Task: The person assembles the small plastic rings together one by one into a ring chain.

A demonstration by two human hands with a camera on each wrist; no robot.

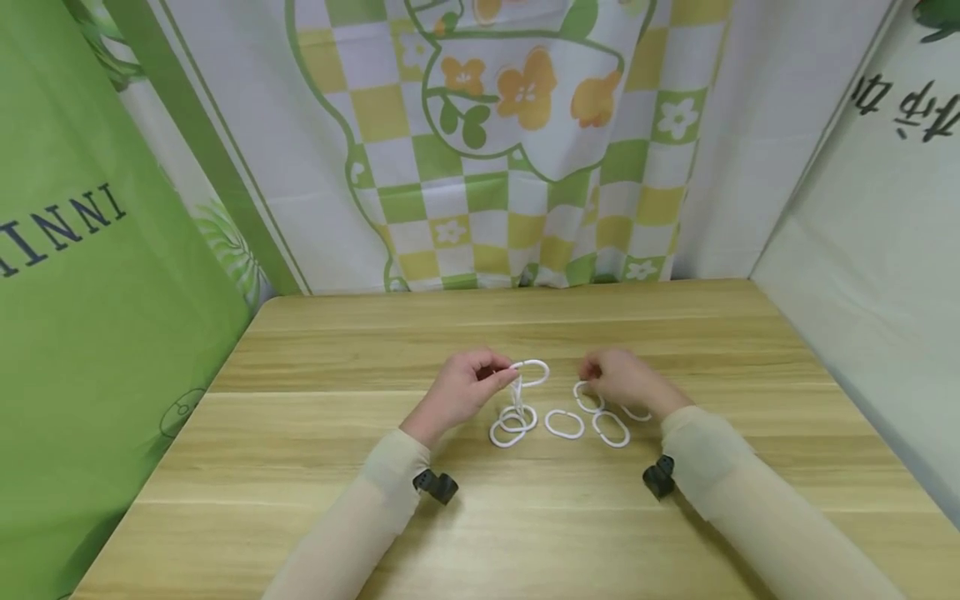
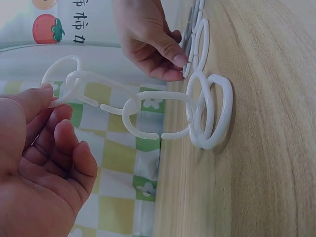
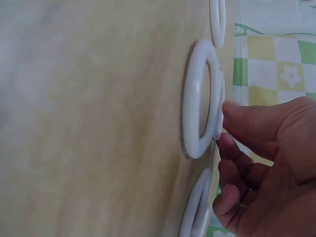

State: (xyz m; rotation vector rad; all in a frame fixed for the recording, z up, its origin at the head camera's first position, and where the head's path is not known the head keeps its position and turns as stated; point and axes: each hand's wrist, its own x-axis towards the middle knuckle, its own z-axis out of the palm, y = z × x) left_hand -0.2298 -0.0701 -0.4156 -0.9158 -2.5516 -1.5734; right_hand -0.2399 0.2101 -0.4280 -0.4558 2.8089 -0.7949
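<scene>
My left hand (image 1: 459,390) pinches the top link of a chain of white oval plastic rings (image 2: 158,94) between thumb and fingertips. Each ring whose side is visible has a small gap in it. The chain hangs down from my fingers, and its lowest rings (image 1: 504,444) rest on the table. To the right, my right hand (image 1: 626,382) is low over the table. Its thumb and index finger pinch the edge of a loose white ring (image 3: 220,106). Nearer to me, another ring (image 3: 189,98) lies close against that one.
Between the hands lies a separate white ring (image 1: 564,437). Another ring (image 1: 636,416) is partly hidden beneath the right wrist. The wood-grain table (image 1: 525,533) meets a checkered curtain (image 1: 517,200) at the back, with hanging cloths on both sides.
</scene>
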